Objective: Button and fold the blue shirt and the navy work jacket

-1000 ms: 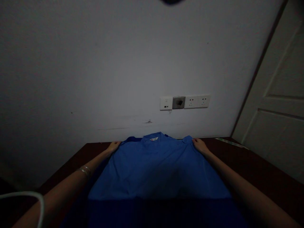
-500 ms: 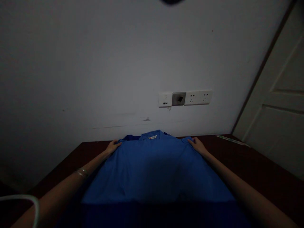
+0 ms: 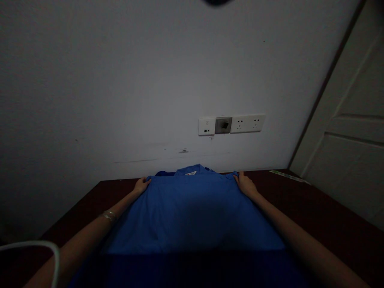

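A two-tone blue shirt (image 3: 192, 212) lies spread on the dark red-brown table (image 3: 105, 198), its collar (image 3: 189, 170) with a white label toward the wall. The upper part is lighter blue and the lower part, near me, is dark blue. At the left shoulder, my left hand (image 3: 141, 185) pinches the cloth between thumb and fingers. My right hand (image 3: 246, 185) grips the fabric at the right shoulder in the same way. Between the two hands the shoulder line is stretched fairly straight. Dim light hides the detail of the shirt's lower part.
A wall with a row of sockets and switches (image 3: 231, 125) rises behind the table. To the right stands a pale panelled door (image 3: 351, 148). A thin printed strip (image 3: 289, 176) lies at the table's far right. A white cable (image 3: 55, 256) loops at the lower left.
Both hands keep their hold on the shirt's shoulders. My right hand has shifted slightly left, and the whole view has moved a little.
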The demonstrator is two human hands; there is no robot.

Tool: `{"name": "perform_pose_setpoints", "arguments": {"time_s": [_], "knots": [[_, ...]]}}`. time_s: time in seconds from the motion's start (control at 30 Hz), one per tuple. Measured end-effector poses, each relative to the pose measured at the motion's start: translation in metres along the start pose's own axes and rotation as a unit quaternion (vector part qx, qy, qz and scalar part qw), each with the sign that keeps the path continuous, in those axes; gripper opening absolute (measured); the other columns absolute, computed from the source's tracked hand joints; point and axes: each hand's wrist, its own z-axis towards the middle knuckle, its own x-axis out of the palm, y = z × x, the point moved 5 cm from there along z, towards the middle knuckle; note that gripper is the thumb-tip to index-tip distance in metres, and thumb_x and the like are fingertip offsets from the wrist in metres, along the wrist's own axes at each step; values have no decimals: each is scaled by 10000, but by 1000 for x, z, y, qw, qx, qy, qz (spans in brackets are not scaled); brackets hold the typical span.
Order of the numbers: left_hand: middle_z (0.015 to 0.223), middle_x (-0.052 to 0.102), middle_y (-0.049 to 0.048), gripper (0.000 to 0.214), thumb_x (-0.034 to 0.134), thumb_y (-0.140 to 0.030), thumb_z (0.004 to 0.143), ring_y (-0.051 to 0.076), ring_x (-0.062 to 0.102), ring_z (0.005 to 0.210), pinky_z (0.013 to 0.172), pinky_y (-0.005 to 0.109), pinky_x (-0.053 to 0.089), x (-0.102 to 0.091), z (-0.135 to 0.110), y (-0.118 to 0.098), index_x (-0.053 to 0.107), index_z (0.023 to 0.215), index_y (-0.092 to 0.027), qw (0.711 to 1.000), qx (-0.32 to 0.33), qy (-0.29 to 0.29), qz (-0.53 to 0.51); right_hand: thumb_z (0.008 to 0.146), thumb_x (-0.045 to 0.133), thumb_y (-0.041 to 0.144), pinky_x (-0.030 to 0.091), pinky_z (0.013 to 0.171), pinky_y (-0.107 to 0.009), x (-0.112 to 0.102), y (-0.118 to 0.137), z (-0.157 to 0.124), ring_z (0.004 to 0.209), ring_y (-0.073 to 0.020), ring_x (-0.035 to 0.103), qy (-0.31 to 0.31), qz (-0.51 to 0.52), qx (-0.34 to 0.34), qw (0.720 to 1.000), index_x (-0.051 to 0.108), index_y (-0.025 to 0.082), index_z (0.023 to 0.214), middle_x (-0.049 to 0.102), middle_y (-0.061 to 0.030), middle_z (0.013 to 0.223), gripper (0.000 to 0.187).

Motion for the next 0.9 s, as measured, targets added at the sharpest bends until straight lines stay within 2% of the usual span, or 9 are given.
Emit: {"name": "perform_pose_setpoints", "arguments": {"time_s": [0.1, 0.17, 0.27, 0.37, 0.47, 0.6, 0.7, 0.83, 0.9], "knots": [[926, 649, 112, 244, 524, -372, 749, 247, 592, 925, 775, 291, 432, 1, -7, -2, 585, 856, -161, 999, 23, -5, 40, 912, 228, 420, 462, 666, -405, 0, 7, -6, 812, -310, 633, -4, -82, -33, 996, 416, 108, 1077, 641, -190, 874, 400], [963, 638, 143, 313, 473, -409, 782, 276, 589, 944, 774, 331, 430, 5, -15, -5, 555, 966, -171, 992, 44, 4, 115, 917, 228, 399, 466, 661, -399, 0, 10, -9, 799, -299, 638, 3, -107, -47, 993, 417, 115, 1075, 646, -176, 858, 377], [985, 620, 191, 429, 317, -458, 842, 327, 590, 929, 731, 396, 436, 8, -26, -13, 477, 1101, -155, 968, 68, 16, 241, 920, 228, 387, 464, 675, -391, -4, 15, -14, 818, -291, 637, 10, -117, -53, 992, 431, 115, 1062, 646, -173, 868, 368], [1020, 604, 204, 507, 270, -480, 846, 335, 588, 932, 726, 406, 441, -1, -34, -22, 407, 1171, -116, 959, 49, 20, 278, 910, 230, 430, 460, 680, -389, -19, 14, -22, 832, -290, 633, 18, -108, -39, 993, 449, 112, 1049, 640, -175, 887, 410], [1065, 591, 181, 516, 306, -492, 827, 304, 584, 945, 725, 371, 447, -25, -45, -31, 417, 1159, -114, 950, 59, 34, 305, 897, 257, 439, 457, 679, -386, -42, 3, -43, 854, -282, 626, 8, -114, -57, 992, 462, 135, 1061, 623, -166, 970, 401], [990, 624, 105, 429, 299, -486, 831, 255, 590, 911, 686, 316, 440, -75, -72, -32, 564, 953, -172, 926, 117, 76, 351, 882, 282, 390, 464, 686, -370, -69, -33, -94, 845, -252, 625, 26, -89, -104, 990, 508, 180, 1047, 628, -122, 993, 350], [852, 640, 78, 454, 299, -515, 834, 227, 606, 800, 650, 298, 432, -111, -103, -24, 598, 822, -173, 908, 159, 115, 370, 869, 317, 355, 479, 725, -337, -86, -59, -141, 861, -211, 618, 34, -55, -192, 979, 549, 201, 1042, 614, -98, 1043, 328], [842, 635, 68, 453, 303, -501, 857, 199, 596, 789, 695, 296, 438, -130, -164, -24, 621, 807, -183, 853, 308, 186, 379, 863, 366, 320, 504, 738, -299, -103, -73, -196, 892, -182, 607, 53, -71, -328, 940, 583, 240, 1045, 594, -75, 1073, 294], [967, 629, 82, 427, 320, -480, 866, 205, 581, 898, 792, 311, 435, -131, -195, -26, 627, 928, -190, 826, 376, 189, 375, 864, 386, 311, 507, 771, -304, -107, -72, -214, 950, -185, 593, 37, -84, -370, 925, 569, 252, 1097, 585, -74, 1111, 302]]}}
